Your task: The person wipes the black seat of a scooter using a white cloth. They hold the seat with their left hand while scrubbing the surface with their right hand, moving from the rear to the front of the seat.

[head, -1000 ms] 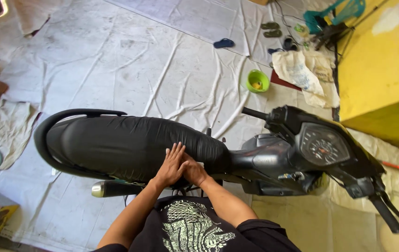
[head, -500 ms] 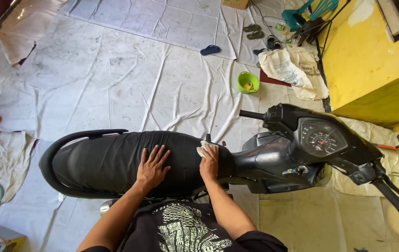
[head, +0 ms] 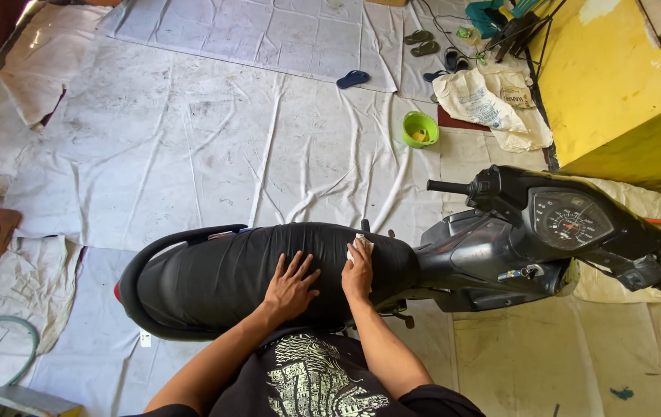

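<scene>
The person's head and shoulders were out of view; only a black printed shirt and two bare forearms showed at the bottom edge. The left hand (head: 290, 287) lay flat on the black seat (head: 222, 274) of the motorbike (head: 485, 255), fingers spread wide and holding nothing. The right hand (head: 358, 270) rested on the seat nearer the handlebars, pressing a small pale cloth (head: 363, 244); most of the cloth was hidden under the fingers, so how tightly it was gripped could not be told. The bike's wheels and its underside were hidden by the bodywork, and the right end of the handlebar was cut off by the frame edge.

The motorbike stood on creased, smudged white sheeting (head: 191, 154) spread over the floor. Beyond the seat, well apart from it, sat a green bowl (head: 420, 127), its contents too small to make out. Farther off lay a blue sandal (head: 353, 78) and a crumpled white sack (head: 485, 104). A yellow wall (head: 616, 85) rose past the handlebars.
</scene>
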